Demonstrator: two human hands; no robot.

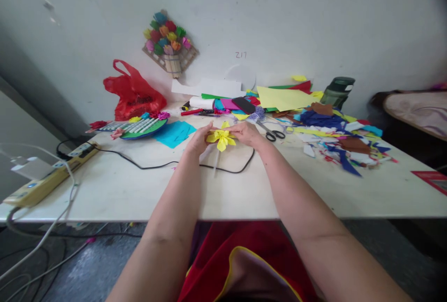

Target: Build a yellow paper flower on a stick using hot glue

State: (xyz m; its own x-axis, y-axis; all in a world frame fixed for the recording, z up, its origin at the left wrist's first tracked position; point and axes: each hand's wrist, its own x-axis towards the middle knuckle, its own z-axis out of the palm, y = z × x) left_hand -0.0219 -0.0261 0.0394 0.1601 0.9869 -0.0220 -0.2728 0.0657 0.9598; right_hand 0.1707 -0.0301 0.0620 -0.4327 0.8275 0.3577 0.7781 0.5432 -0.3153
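Pinching from both sides: left hand (pixel 202 138) fingertips at one edge of the yellow flower (pixel 222 140), right hand (pixel 246 133) fingertips at the other; exact contact partly hidden. Flower sits between the hands, over mid-table, face toward camera. Look: bright yellow, pointed petals splayed star-like, slightly crinkled; thin pale stem (pixel 216 166) slants down toward the near edge.

Room: white table (pixel 240 199), long straight near edge well in front of the flower, open surface between the forearms and outward on both sides. Multicoloured scrap pile (pixel 335 134) bounds the right. Red bag (pixel 134 92) at back left, near wall. Blue sheet (pixel 175 134) flat, just left of left hand. Scissors (pixel 268 132), black handles, just right of right hand. Black cord (pixel 160 167) crosses behind left forearm and stem.
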